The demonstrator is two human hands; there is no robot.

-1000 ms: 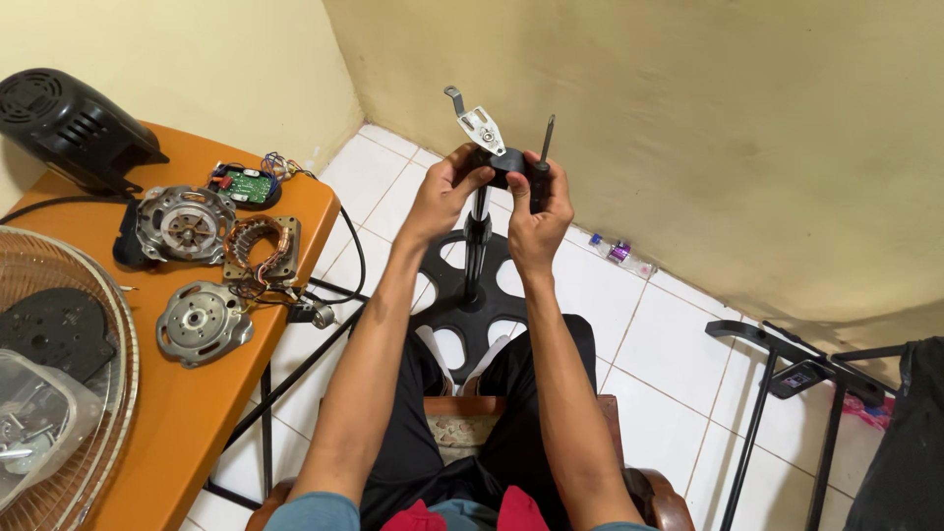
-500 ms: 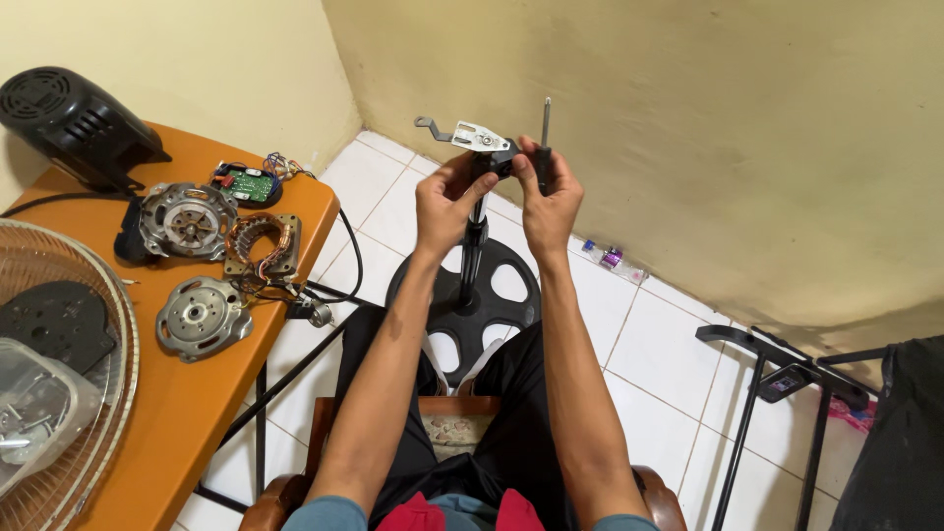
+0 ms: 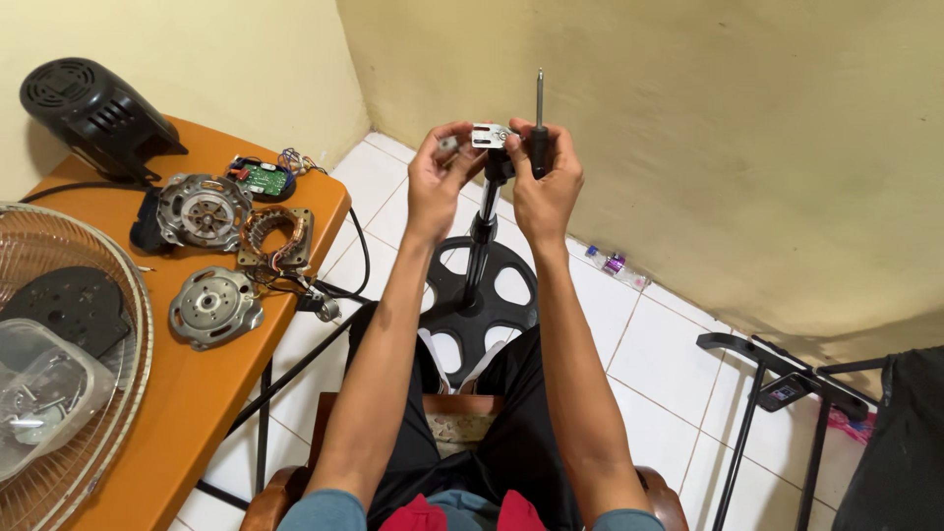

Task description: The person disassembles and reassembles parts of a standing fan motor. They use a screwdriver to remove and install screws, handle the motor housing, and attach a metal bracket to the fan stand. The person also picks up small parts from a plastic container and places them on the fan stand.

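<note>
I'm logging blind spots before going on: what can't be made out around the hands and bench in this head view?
- Metal bracket atop the stand pole: the left hand and right hand cover its ends; any screw is too small to see.
- Screwdriver: the right hand's fingers hide most of its handle.
- Fan grille: cut off by the left and bottom edges.
- Plastic tub: contents too blurred to tell.

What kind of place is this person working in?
Probably a small home repair corner for electric fans. An orange table against a yellow wall holds motor parts, a fan guard and a circuit board, and a fan stand rises from the tiled floor.
</note>
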